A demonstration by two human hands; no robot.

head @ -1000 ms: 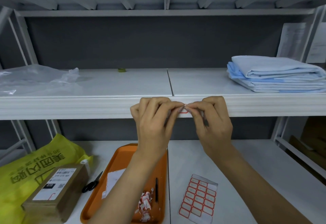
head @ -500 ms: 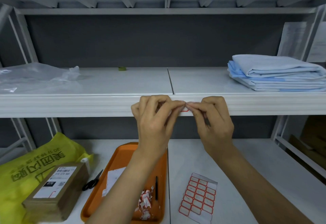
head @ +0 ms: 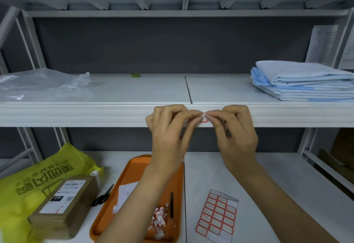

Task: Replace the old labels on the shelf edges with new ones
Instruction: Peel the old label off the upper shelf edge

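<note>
My left hand (head: pixel 168 129) and right hand (head: pixel 236 133) pinch the red-bordered label (head: pixel 204 119) on the shelf edge (head: pixel 76 115), hiding most of it from me.

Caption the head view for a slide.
Left hand and right hand pinch a red-bordered label at the shelf edge above an orange tray.

**A:** There was the label (head: pixel 204 121), small and white with a red border, sitting on the front of the shelf edge (head: pixel 95 115), just right of the seam between the two boards.

**B:** Only its lower right corner showed. Flat or lifted, nobody could call it.

**A:** Down below, the label sheet (head: pixel 217 215) lay flat on the lower shelf (head: pixel 268 175), a grid of red-bordered blanks, its top right corner bare backing.

**B:** And left of it the peeled labels (head: pixel 159 221) lay crumpled in a red-and-white heap.
</note>
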